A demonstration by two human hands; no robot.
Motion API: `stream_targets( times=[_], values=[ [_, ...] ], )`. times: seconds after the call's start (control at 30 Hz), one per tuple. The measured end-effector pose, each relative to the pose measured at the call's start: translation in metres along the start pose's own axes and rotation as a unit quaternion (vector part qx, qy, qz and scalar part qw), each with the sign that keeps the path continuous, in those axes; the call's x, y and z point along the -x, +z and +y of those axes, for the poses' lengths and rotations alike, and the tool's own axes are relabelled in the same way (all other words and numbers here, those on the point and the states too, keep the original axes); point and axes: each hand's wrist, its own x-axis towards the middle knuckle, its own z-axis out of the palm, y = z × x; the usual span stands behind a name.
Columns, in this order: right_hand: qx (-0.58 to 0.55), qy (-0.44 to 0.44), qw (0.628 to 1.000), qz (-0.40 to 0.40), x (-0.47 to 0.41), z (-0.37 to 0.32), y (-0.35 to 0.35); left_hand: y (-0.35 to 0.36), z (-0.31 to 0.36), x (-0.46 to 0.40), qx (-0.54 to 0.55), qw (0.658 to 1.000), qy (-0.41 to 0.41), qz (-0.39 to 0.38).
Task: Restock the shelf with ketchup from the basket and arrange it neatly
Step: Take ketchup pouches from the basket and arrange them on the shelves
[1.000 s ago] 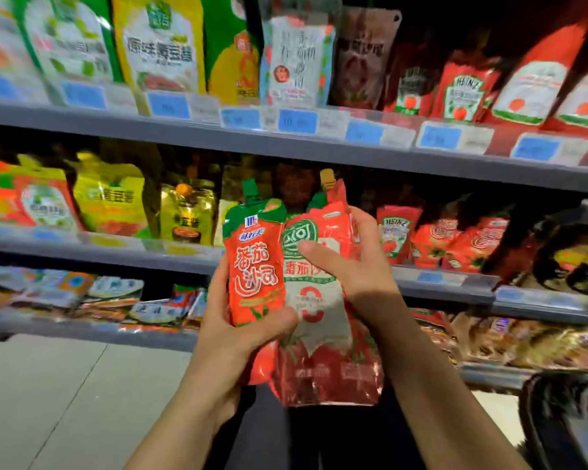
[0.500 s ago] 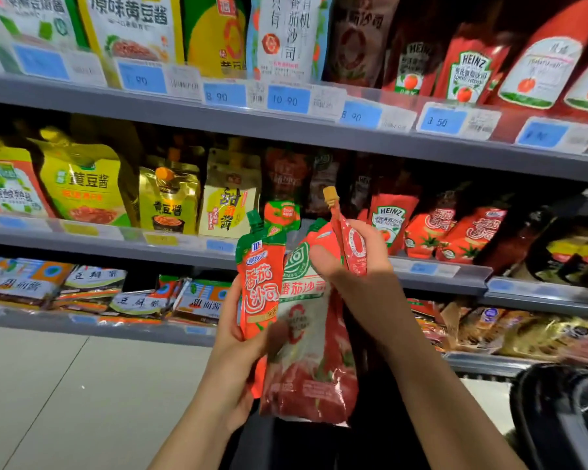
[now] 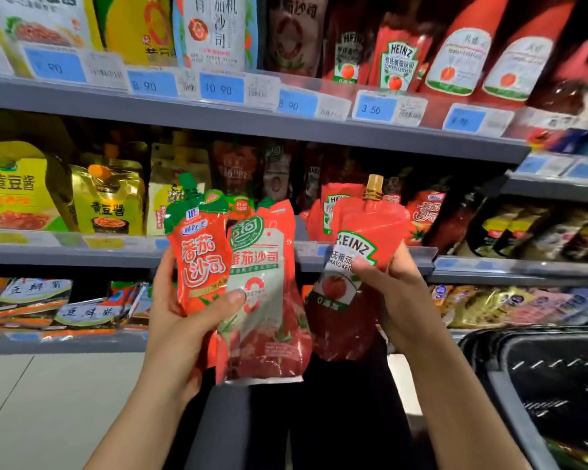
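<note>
While the left hand curls round two ketchup pouches at once, its thumb lies across their fronts and its fingers are hidden behind them. One is the green-capped pouch, upright on the left; the other is the larger red-and-white pouch, overlapping it on the right and hanging lower. Just beside them, apart from both, the right hand grips the Heinz pouch by its right side, thumb on the label, with its tan spout pointing up.

All three pouches are held in front of the middle shelf, near its front edge, where more red ketchup pouches stand behind the Heinz one and yellow sauce bags stand toward the left end. Along the front edge of the upper shelf runs a row of blue price tags, with Heinz ketchup bottles above at the right. At the bottom right corner sits the dark basket.
</note>
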Motion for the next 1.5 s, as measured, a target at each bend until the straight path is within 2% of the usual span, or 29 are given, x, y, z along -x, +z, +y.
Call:
stream_targets(
  times=[0.23, 0.5, 0.6, 0.67, 0.73, 0.83, 1.0, 1.17, 1.27, 1.4, 1.5],
  values=[
    [-0.004, 0.034, 0.999, 0.013, 0.004, 0.007, -0.017, 0.002, 0.006, 0.001, -0.03, 0.999, 0.029, 0.016],
    [0.036, 0.007, 0.998, 0.052, 0.008, 0.012, -0.02, 0.004, 0.005, 0.004, -0.05, 0.998, 0.037, 0.018],
    [-0.025, 0.001, 0.994, 0.102, 0.006, 0.016, -0.028, 0.007, 0.002, 0.004, -0.058, 0.997, 0.036, 0.033],
    [-0.08, -0.034, 0.989, 0.119, -0.001, 0.013, -0.037, 0.008, 0.0, 0.001, -0.064, 0.997, 0.031, 0.035],
    [-0.08, -0.079, 0.986, 0.123, -0.016, 0.006, -0.044, 0.007, -0.001, -0.003, -0.064, 0.997, 0.018, 0.04],
    [0.005, -0.095, 0.986, 0.134, -0.051, 0.003, -0.048, 0.005, -0.004, -0.01, -0.058, 0.997, -0.007, 0.048],
    [0.108, -0.076, 0.987, 0.09, -0.119, 0.024, -0.048, 0.008, -0.01, -0.022, -0.032, 0.997, -0.029, 0.068],
    [0.171, -0.081, 0.978, 0.085, -0.154, 0.04, -0.057, 0.011, -0.015, -0.032, -0.049, 0.995, -0.026, 0.083],
    [0.308, -0.134, 0.937, 0.096, -0.157, 0.05, -0.062, 0.014, -0.017, -0.036, -0.063, 0.994, -0.022, 0.081],
    [0.419, -0.156, 0.869, 0.211, -0.149, 0.07, -0.061, 0.017, -0.019, -0.043, -0.077, 0.994, -0.021, 0.073],
    [0.417, -0.115, 0.863, 0.262, -0.145, 0.073, -0.058, 0.019, -0.019, -0.047, -0.079, 0.994, -0.022, 0.067]
  ],
)
